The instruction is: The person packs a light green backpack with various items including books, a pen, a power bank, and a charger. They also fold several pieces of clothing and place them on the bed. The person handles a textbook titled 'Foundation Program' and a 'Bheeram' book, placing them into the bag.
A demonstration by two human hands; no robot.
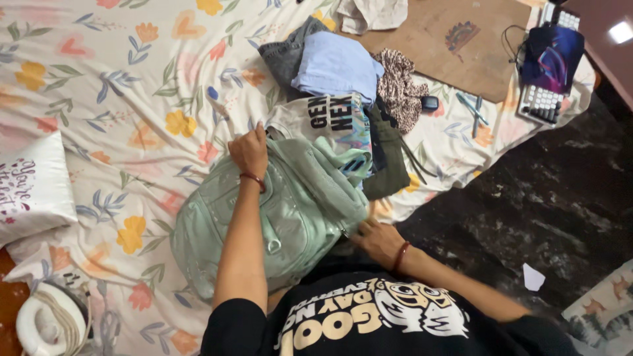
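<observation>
Far left edge of the bed (99, 86), floral sheet: white pillow (30, 188) with dark script lettering, partly cut by the frame. Below it, off the bed's near left corner, white iron (46, 323) with coiled cord. Middle of the bed near its front edge: pale green backpack (277, 211), lying on its side, mouth toward the clothes. Left hand (249, 153) on the backpack's upper edge, fingers curled together and gripping the fabric, red band at the wrist. Right hand (377, 238) at the backpack's lower right corner by the bed's front edge, fingers pressed to the fabric; closed grip or flat, cannot tell, blurred. Just beyond the backpack mouth: grey-white printed tee (326, 118) with bold black block lettering, touching the bag. Behind it, folded light blue cloth (336, 64) on dark grey jeans (285, 56). Right of that, leopard-print cloth (399, 89), olive garment (388, 155). Toward the far right corner: brown board (455, 46), keyboard (544, 99) under a dark pouch (552, 58).
</observation>
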